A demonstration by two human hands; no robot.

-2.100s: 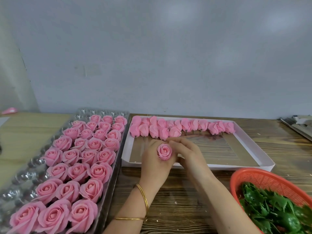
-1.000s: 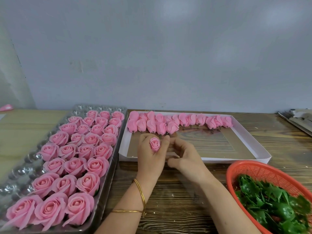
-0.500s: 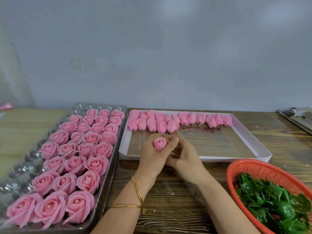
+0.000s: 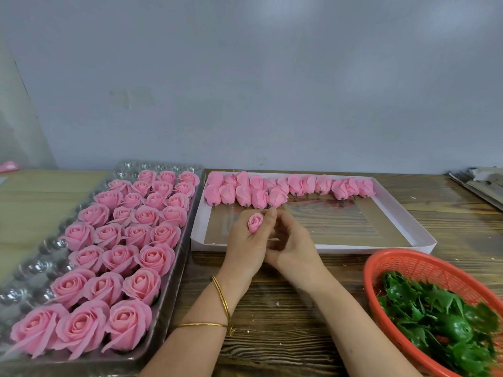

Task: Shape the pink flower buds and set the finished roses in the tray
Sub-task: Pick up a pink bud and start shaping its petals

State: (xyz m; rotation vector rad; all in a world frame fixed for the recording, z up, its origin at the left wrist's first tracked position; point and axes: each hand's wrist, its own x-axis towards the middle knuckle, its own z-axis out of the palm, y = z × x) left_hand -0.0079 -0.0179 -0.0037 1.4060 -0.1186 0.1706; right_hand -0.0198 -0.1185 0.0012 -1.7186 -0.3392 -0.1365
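My left hand (image 4: 245, 246) grips a small pink bud (image 4: 255, 222) upright between curled fingers, over the near edge of the white box (image 4: 394, 247). My right hand (image 4: 292, 240) sits right beside it with its fingers curled, a fingertip touching the bud's side at the top. Several unshaped pink buds (image 4: 285, 187) lie in rows along the far side of the white box. At the left, a clear plastic tray (image 4: 35, 268) holds several finished pink roses (image 4: 130, 240) in rows.
An orange mesh basket (image 4: 402, 265) full of green leaf pieces (image 4: 446, 319) stands at the front right. The wooden table (image 4: 272, 322) runs under my forearms. A stack of flat items (image 4: 481, 183) lies at the far right edge.
The bud has been squeezed from a rounder open shape into a narrower one in my left hand. My right hand's fingers have shifted from cupping it to touching its top.
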